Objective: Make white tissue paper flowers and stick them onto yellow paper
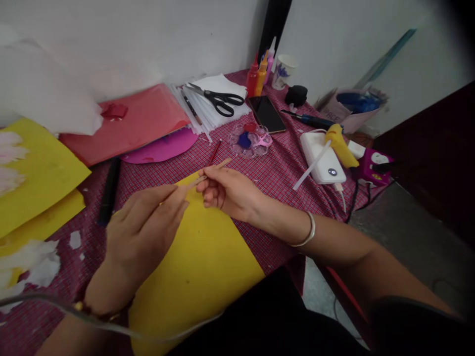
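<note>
Both grips, left hand (144, 230) and right hand (227, 192), pinch a thin stick (221, 163) over the yellow sheet (200, 259) at the table (282, 183) edge.

thin stick (223, 162) middle hidden, yellow sheet (202, 259) cut off by bottom edge

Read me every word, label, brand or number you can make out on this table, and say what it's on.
"PACE", blurred and only a guess: dark letters on the pale pink cardboard box.
White paper cup: purple print, no letters legible.
Purple plastic gadget: yellow mark, too small to read.
No other text is readable.
</note>
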### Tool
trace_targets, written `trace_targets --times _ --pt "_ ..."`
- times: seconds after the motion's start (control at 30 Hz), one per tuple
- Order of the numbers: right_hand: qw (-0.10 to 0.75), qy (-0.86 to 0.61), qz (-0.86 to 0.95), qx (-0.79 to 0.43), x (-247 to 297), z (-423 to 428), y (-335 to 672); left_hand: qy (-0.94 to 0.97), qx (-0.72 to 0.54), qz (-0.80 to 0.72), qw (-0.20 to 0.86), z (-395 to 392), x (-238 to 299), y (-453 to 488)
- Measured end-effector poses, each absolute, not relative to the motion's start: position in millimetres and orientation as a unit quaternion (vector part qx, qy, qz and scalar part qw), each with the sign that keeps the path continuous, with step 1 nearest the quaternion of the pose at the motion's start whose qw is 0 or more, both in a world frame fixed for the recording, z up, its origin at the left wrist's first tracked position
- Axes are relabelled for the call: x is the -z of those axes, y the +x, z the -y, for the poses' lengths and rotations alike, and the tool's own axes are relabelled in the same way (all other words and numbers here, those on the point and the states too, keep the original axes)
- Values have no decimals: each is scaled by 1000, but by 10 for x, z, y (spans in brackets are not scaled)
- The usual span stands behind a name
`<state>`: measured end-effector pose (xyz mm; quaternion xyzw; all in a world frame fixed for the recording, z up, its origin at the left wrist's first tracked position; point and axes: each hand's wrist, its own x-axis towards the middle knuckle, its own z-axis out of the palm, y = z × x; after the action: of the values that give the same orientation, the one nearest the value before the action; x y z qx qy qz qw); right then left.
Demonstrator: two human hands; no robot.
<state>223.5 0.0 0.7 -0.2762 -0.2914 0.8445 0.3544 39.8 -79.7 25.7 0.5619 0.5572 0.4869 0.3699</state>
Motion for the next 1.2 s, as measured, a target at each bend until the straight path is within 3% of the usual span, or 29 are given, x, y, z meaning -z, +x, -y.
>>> trace_targets --times 0.17,0.3,0.4,0.63,0.97,1.2 --pt "400 -351 360 -766 165 -219 2168 740 -351 -570 72 974 5 401" --pt "407 -365 536 -643 210 -300 2111 848 -202 -485 76 1152 183 587" --pt "396 -346 658 -539 185 -270 2112 862 -161 -474 81 1199 219 694" --pt "322 -319 804 -385 128 -208 2144 884 -81 -459 -38 1198 182 725" --pt "296 -301 813 -401 147 -203 2094 883 -76 -464 -14 1212 173 720" --pt "473 -362 590 -545 170 -321 2128 888 -63 -454 -21 1182 208 717"
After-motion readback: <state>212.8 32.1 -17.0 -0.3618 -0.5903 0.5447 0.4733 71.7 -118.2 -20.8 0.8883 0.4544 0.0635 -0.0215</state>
